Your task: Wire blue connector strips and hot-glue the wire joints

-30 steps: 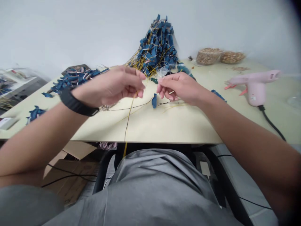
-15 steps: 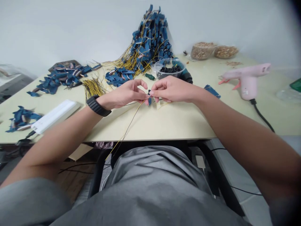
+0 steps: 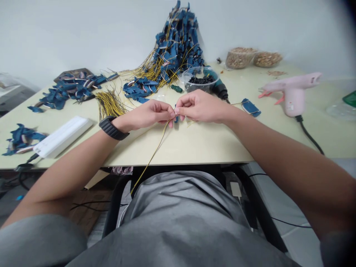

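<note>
Fingertips meet over the middle of the table, my left hand [image 3: 157, 114] and my right hand [image 3: 197, 106] both closed in a pinch. From my left fingers a thin yellow and black wire [image 3: 152, 155] runs down past the table edge toward my lap. Between the hands a small dark-blue piece [image 3: 176, 119] shows, mostly covered by my fingers. My right thumb and forefinger press at the same spot; exactly what they grip is hidden. A black band is on my left wrist.
A tall heap of blue pieces with wires [image 3: 178, 44] stands at the back. Nearby are a tub of black parts [image 3: 201, 81], a bundle of wires [image 3: 109, 105], a white box [image 3: 62, 137], a pink glue gun [image 3: 293, 91] and a blue piece [image 3: 250, 107].
My left fingers have curled in closer to my right fingertips. The hanging yellow and black strands lie closer together now. The view has shifted slightly.
</note>
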